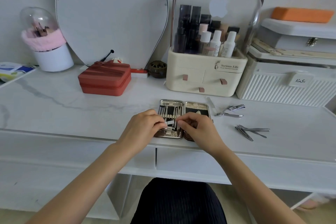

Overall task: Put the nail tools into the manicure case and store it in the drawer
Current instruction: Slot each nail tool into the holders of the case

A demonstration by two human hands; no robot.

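An open silver manicure case (197,105) lies flat near the desk's front edge, its left half filled with several steel tools in loops. My left hand (141,129) and my right hand (197,127) meet over the case, both pinching a small flat steel nail tool (170,123) above the left half. To the right on the desk lie loose tools: a clipper (237,107), nippers (228,114), a second clipper (243,132) and thin steel sticks (258,130). The closed drawer front (190,162) sits under the desk edge below the case.
A cream cosmetics organiser (206,78) with a clear lid stands behind the case. A red zip box (104,80) sits at the left, a white ribbed box (283,85) at the right. A brush holder (51,56) and mirror (109,14) stand at the back.
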